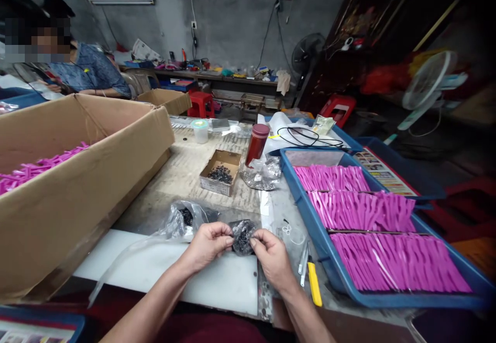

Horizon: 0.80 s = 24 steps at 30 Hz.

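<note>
A small clear plastic bag of dark little parts (243,239) hangs between my two hands over the front of the table. My left hand (211,245) pinches its left edge between thumb and fingers. On the other side, my right hand (269,252) grips the right edge the same way. The parts inside look black and thin, too small to name. Left of it lies a second plastic bag (176,221) with black parts in it. Beyond my hands stands an open cardboard box (228,185) holding small black pieces that look like screws.
A large cardboard carton (96,177) with pink strips fills the left. At right, a blue tray (306,203) holds rows of pink pieces (360,211). Nearby are a yellow-handled tool (314,283), a bag of metal parts (261,177) and a red-brown jar (256,145). A person (89,69) sits back left.
</note>
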Motion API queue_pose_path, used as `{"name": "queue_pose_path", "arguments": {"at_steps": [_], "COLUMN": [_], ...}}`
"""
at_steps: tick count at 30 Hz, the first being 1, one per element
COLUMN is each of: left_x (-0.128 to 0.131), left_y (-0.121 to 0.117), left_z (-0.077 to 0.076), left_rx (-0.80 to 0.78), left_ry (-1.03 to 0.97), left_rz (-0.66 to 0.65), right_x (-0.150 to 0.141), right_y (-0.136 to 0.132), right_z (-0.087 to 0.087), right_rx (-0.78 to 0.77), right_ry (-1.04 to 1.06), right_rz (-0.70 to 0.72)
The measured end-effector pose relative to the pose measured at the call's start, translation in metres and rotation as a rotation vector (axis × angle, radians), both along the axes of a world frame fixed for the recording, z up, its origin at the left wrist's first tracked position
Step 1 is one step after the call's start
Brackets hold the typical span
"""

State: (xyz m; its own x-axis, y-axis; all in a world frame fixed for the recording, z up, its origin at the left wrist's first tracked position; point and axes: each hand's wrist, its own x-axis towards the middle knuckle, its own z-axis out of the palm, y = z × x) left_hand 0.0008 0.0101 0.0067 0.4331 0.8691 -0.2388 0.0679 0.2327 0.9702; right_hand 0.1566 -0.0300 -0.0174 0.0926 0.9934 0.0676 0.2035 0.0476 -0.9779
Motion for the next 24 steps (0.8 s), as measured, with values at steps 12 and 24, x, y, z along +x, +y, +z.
{"name": "queue_pose_path", "arguments": {"at_steps": [12,24], "left_x": [0.021,0.031], "left_y": [-0.009,-0.016], "left_z": [-0.002,-0.008], "left_rx": [0.090,-0.045], "left_ry": [-0.005,-0.154], "left_rz": [0.041,0.176], "right_x": [-0.005,-0.018], "right_y": [-0.003,-0.008], "right_z": [0.003,-0.003], "right_rx": [-0.018,0.074], "right_ry": [0.023,0.006], "right_rz": [0.032,-0.126]}}
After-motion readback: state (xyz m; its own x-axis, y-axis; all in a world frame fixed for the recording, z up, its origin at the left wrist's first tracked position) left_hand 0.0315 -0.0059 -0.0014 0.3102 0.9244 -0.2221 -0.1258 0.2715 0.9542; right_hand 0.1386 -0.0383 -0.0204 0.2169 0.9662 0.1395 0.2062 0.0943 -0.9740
